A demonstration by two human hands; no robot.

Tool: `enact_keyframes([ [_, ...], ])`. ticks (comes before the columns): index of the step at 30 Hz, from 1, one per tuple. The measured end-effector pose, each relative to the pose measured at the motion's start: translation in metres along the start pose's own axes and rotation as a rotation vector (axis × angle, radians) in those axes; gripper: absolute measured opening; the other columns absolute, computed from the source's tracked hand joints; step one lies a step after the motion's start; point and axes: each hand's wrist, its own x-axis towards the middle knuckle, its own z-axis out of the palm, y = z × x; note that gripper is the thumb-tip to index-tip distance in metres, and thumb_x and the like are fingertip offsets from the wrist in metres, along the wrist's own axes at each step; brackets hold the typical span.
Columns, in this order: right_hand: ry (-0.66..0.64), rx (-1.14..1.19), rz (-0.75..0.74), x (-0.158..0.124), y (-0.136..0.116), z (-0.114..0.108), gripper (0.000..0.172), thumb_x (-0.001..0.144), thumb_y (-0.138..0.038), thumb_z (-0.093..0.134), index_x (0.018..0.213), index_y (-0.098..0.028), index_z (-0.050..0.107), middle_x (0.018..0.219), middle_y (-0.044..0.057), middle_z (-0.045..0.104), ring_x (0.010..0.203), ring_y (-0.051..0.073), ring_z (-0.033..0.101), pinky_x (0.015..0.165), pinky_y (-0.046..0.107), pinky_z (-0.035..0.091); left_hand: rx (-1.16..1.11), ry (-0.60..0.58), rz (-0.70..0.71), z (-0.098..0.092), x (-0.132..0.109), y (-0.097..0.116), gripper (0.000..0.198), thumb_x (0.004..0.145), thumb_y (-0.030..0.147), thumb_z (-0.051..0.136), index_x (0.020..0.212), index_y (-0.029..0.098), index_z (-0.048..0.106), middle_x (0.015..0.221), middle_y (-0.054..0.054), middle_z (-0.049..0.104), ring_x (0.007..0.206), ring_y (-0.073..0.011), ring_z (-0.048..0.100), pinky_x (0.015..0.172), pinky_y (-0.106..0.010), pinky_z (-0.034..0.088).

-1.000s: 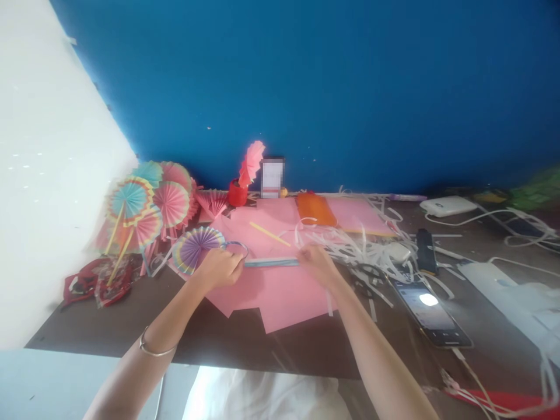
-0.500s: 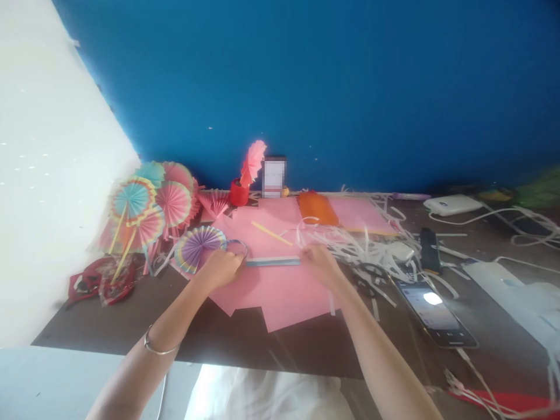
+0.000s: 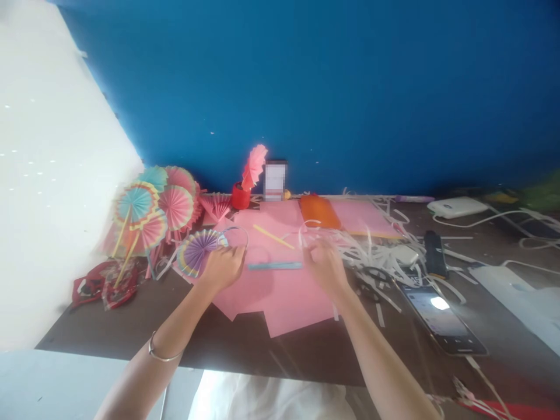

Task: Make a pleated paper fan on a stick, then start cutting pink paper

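A narrow pale blue paper strip (image 3: 275,266) lies level between my two hands, over pink paper sheets (image 3: 284,297). My left hand (image 3: 224,265) is closed at the strip's left end, its fingers curled in. At the right end my right hand (image 3: 324,263) is closed too, with a slight blur. The fingertips on both sides are partly hidden. Beside my left hand sits a purple pleated paper rosette (image 3: 198,251) with a yellow and blue rim. A thin pale loop (image 3: 245,230) arches just above that hand. A yellow strip (image 3: 273,236) rests on the pink paper behind.
Finished paper fans (image 3: 137,204) cluster at the left. A red tape roll (image 3: 240,196) holds a pink fan (image 3: 255,167) upright near the wall. An orange packet (image 3: 320,211), tangled white paper scraps (image 3: 363,248), a lit phone (image 3: 441,318) and a white power bank (image 3: 457,207) lie rightward.
The strip between my hands looks narrower than before. Both hands have shifted only slightly, and the whole view has moved a little.
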Motion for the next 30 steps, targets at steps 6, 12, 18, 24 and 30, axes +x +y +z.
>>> enact_keyframes([
  [6, 0.470, 0.377, 0.009, -0.006, -0.022, -0.009, 0.003, 0.082, -0.022, 0.047, 0.080, -0.022, 0.045, 0.074, 0.002, 0.049, 0.067, 0.016, 0.050, 0.062, 0.031, 0.043, 0.063, 0.252, -0.005, 0.000, 0.001, 0.003, 0.014, 0.084, 0.011, 0.039, 0.082, 0.014, 0.053, 0.050, -0.001, 0.052, 0.047, -0.0152, 0.051, 0.049, -0.027, 0.029],
  [12, 0.295, 0.140, -0.530, -0.025, -0.046, -0.007, 0.022, 0.080, -0.014, 0.054, 0.100, -0.023, 0.052, 0.089, 0.006, 0.064, 0.085, 0.019, 0.060, 0.074, 0.034, 0.048, 0.008, 0.383, 0.095, -0.008, -0.001, 0.017, 0.012, 0.085, 0.011, 0.041, 0.091, 0.014, 0.051, 0.054, 0.000, 0.052, 0.051, -0.0135, 0.049, 0.051, -0.028, 0.028],
  [18, 0.157, -0.086, -0.797, -0.029, -0.056, -0.004, 0.037, 0.083, -0.011, 0.054, 0.116, -0.027, 0.052, 0.104, 0.002, 0.068, 0.104, 0.018, 0.059, 0.090, 0.035, 0.044, -0.097, 0.381, 0.213, -0.013, -0.003, 0.033, 0.007, 0.085, 0.012, 0.043, 0.085, 0.016, 0.049, 0.051, 0.002, 0.048, 0.048, -0.0126, 0.046, 0.049, -0.029, 0.025],
  [24, 0.094, -0.144, -0.849, -0.030, -0.047, -0.009, 0.033, 0.087, -0.012, 0.049, 0.113, -0.030, 0.056, 0.102, 0.001, 0.069, 0.100, 0.016, 0.062, 0.089, 0.034, 0.047, -0.204, 0.350, 0.228, -0.015, -0.005, 0.037, 0.009, 0.086, 0.015, 0.043, 0.091, 0.013, 0.050, 0.055, 0.000, 0.052, 0.048, -0.0126, 0.046, 0.048, -0.028, 0.027],
  [30, 0.096, -0.031, -0.870, -0.030, -0.046, -0.012, 0.031, 0.083, -0.009, 0.054, 0.105, -0.030, 0.061, 0.094, 0.000, 0.071, 0.093, 0.017, 0.065, 0.084, 0.033, 0.048, -0.319, 0.308, 0.214, -0.016, -0.007, 0.039, 0.011, 0.087, 0.015, 0.040, 0.087, 0.015, 0.051, 0.054, 0.001, 0.051, 0.048, -0.0124, 0.044, 0.047, -0.027, 0.028],
])
